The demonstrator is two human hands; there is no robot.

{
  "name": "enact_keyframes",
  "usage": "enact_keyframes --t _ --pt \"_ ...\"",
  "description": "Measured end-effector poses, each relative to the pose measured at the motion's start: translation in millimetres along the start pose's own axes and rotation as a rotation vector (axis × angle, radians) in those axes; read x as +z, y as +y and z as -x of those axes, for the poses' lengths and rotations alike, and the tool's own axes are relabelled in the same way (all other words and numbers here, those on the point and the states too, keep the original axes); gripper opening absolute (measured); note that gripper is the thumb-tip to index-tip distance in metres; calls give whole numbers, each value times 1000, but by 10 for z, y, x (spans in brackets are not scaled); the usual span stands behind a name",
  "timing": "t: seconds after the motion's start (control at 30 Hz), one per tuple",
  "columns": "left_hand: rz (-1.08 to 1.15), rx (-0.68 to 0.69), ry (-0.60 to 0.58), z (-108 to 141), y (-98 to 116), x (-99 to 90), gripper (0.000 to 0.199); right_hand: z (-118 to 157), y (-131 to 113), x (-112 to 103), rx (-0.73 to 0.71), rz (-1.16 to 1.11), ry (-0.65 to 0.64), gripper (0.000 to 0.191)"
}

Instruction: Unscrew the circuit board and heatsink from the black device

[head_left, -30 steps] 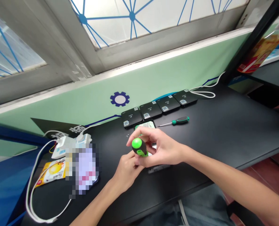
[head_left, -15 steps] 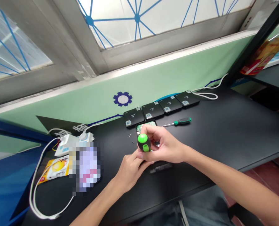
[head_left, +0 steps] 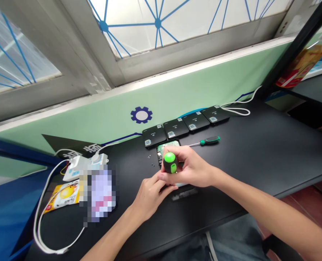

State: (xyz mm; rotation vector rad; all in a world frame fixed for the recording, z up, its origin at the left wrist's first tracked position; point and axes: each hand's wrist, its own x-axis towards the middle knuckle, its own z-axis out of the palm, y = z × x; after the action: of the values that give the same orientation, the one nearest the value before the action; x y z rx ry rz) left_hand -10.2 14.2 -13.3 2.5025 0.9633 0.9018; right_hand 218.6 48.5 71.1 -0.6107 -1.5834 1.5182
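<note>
A black case with a green circuit board [head_left: 172, 143] in it lies on the dark table, partly hidden under my hands. My right hand [head_left: 190, 167] is closed round a black and bright green screwdriver [head_left: 170, 162], its handle end facing up at me; the tip is hidden. At the near left side of the case, my left hand [head_left: 150, 192] has its fingers together beside the screwdriver and the case edge; what they pinch is hidden. Several small screws [head_left: 149, 156] lie left of the case. A second screwdriver [head_left: 210, 140], dark with green, lies to the right.
Several flat black boxes [head_left: 176, 128] stand in a row by the green wall. At the left are a white power strip [head_left: 76, 167], a yellow snack packet [head_left: 65, 194], a blurred-out item [head_left: 102, 194] and a looped white cable [head_left: 38, 217]. Another white cable [head_left: 239, 110] lies behind right.
The screwdriver handle in my right hand has shifted slightly right and up and has turned a little. More of the case's left side shows. My left hand has barely moved.
</note>
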Motion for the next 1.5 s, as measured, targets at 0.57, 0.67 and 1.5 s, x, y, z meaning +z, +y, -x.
enact_keyframes --t 0.57,0.67,1.5 --pt "51 -14 -2 -57 58 -28 36 -16 11 -6 -17 -94 1 47" --pt "45 -2 -1 -52 53 -26 38 0 24 -1 29 -214 -33 52" --pt "74 -137 -16 -37 71 -42 25 -10 89 16 93 -212 -123 61"
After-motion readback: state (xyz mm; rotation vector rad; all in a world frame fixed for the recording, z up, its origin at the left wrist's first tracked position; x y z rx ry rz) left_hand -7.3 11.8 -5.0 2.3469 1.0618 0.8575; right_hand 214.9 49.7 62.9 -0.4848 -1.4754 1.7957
